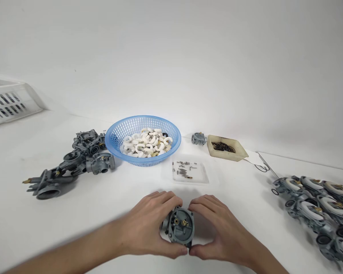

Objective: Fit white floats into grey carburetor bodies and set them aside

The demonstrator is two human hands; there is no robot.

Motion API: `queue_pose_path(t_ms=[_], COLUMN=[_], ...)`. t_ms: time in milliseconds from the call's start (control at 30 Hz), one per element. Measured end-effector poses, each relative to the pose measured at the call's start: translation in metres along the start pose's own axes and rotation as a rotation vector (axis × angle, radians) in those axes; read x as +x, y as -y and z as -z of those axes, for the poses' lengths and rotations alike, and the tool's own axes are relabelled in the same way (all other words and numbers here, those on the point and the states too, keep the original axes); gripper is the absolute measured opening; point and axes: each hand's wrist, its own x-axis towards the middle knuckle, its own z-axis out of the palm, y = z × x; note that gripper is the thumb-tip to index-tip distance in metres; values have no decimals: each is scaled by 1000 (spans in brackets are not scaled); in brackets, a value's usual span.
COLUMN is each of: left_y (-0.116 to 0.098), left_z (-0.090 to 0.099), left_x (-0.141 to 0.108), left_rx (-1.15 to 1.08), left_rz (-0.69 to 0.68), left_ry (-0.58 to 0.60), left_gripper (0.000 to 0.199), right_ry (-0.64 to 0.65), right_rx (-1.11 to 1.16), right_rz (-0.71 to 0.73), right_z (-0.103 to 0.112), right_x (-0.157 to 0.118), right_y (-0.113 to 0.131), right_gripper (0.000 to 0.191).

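Between my two hands, low in the middle of the head view, is a grey metal carburetor body (181, 233) with its round open chamber facing up; brass jets show inside. My left hand (153, 224) wraps its left side, thumb at the near edge. My right hand (217, 228) curves round the right side, fingertips at the far rim and thumb at the near corner. Beyond the hands lies a clear shallow tray (198, 176) with several small pins, springs and brass parts. A blue basket (143, 160) behind it holds many white curved floats (150, 141).
Several carburetor bodies (71, 158) are piled on the left, and rows of them with white floats (311, 209) stand on the right. At the back are a single carburetor (199, 138), a cream tray (228, 154) of black rings and a white crate (14, 101). A thin metal rod (267, 164) lies right.
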Motion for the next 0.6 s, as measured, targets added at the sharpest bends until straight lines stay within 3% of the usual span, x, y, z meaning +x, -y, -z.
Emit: queue_pose_path(t_ms=[167, 500, 600], left_y=[2, 8, 9], left_z=[2, 8, 9], left_x=[2, 2, 3], left_rx=[-81, -29, -3], left_rz=[-10, -32, -30], left_ry=[-15, -46, -44], left_gripper=[71, 81, 82], right_ry=[-11, -153, -120], right_rx=[-30, -69, -60], right_rz=[42, 70, 39], right_z=[-6, 3, 4], right_x=[0, -11, -13], right_y=[0, -13, -15], right_gripper=[89, 81, 83])
